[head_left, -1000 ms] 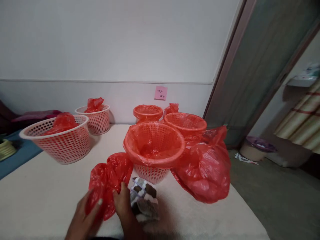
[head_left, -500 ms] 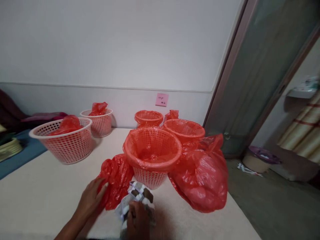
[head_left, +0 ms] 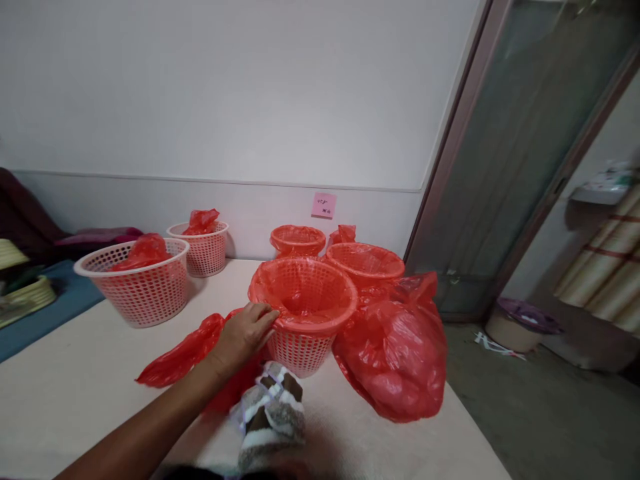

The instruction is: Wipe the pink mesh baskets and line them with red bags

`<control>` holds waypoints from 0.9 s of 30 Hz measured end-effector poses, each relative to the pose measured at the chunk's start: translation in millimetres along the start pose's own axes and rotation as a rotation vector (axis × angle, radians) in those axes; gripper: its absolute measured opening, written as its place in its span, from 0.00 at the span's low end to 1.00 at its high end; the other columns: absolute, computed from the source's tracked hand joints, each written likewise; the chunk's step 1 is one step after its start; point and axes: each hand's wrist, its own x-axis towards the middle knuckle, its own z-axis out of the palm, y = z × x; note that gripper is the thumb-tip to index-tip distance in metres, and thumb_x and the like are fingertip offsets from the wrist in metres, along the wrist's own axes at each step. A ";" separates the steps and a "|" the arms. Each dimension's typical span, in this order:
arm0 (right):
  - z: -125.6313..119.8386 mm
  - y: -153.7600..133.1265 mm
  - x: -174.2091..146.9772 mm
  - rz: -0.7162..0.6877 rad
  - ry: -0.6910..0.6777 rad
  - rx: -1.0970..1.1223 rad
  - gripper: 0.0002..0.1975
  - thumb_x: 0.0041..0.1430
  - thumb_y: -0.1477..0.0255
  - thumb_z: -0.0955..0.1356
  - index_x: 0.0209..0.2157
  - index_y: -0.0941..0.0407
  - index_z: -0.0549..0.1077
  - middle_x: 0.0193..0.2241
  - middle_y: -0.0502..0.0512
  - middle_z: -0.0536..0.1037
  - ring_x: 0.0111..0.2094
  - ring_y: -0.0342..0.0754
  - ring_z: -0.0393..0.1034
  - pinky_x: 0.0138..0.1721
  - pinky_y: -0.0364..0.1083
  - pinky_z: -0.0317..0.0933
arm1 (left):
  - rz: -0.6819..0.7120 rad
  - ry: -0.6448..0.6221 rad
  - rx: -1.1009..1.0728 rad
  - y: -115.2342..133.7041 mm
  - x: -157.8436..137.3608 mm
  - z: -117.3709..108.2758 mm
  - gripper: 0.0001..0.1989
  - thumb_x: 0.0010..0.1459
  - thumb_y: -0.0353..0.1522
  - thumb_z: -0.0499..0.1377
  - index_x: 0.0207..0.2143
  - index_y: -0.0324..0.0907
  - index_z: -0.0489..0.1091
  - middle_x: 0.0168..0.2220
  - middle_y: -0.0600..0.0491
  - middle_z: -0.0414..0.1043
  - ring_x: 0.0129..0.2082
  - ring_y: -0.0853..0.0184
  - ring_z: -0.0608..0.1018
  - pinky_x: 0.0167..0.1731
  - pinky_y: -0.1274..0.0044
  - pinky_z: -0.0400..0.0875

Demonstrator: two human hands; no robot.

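Note:
My left hand (head_left: 249, 328) reaches in from the lower left, its fingers curled over the near left rim of a plastic basket (head_left: 300, 353) lined with a red bag. Under my forearm lies a crumpled red plastic bag (head_left: 187, 353). Just in front of the basket is a bundle of fuzzy striped socks (head_left: 275, 407) in grey, white and brown. Only a brown blur at the bottom edge, below the socks, may be my right hand (head_left: 295, 469); its fingers are hidden.
Two more red-lined baskets (head_left: 367, 260) stand behind, and a stuffed red bag (head_left: 395, 367) sits at the right table edge. At left are two pale baskets (head_left: 145, 293) with red bags inside. A pink note (head_left: 324, 205) is on the wall. A bin (head_left: 515, 327) stands on the floor.
My left hand has moved up and right from the crumpled red bag to the basket rim. The bag now spreads further left. My right hand has drawn back off the socks toward the bottom edge.

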 end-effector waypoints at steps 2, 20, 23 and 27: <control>-1.9 -10.9 15.6 0.011 0.002 -0.005 0.07 0.54 0.64 0.67 0.32 0.42 0.79 0.26 0.52 0.77 0.36 0.58 0.77 0.31 0.53 0.70 | 0.025 -0.030 -0.043 -6.5 5.2 -7.1 0.13 0.65 0.35 0.52 0.44 0.44 0.76 0.42 0.46 0.76 0.41 0.60 0.77 0.40 0.70 0.73; 18.1 -19.3 44.0 0.019 0.084 -0.084 0.09 0.54 0.68 0.68 0.31 0.40 0.80 0.27 0.44 0.81 0.34 0.53 0.80 0.27 0.47 0.68 | -0.379 0.229 -0.488 0.1 94.0 -17.9 0.16 0.65 0.41 0.54 0.29 0.40 0.67 0.24 0.58 0.69 0.23 0.71 0.73 0.28 0.75 0.69; 16.2 -17.5 44.1 0.046 0.070 -0.107 0.12 0.60 0.66 0.64 0.29 0.48 0.80 0.28 0.45 0.81 0.32 0.49 0.80 0.27 0.45 0.66 | -0.349 0.420 -0.523 -0.7 113.0 -18.0 0.16 0.65 0.42 0.54 0.29 0.40 0.67 0.26 0.57 0.69 0.28 0.69 0.73 0.34 0.73 0.70; 7.7 -12.3 36.8 0.005 0.052 -0.124 0.13 0.62 0.66 0.65 0.27 0.51 0.78 0.31 0.48 0.81 0.36 0.47 0.80 0.28 0.41 0.66 | -0.279 0.674 -0.579 4.4 126.7 -37.3 0.14 0.65 0.40 0.51 0.34 0.41 0.69 0.33 0.53 0.73 0.36 0.67 0.75 0.41 0.73 0.70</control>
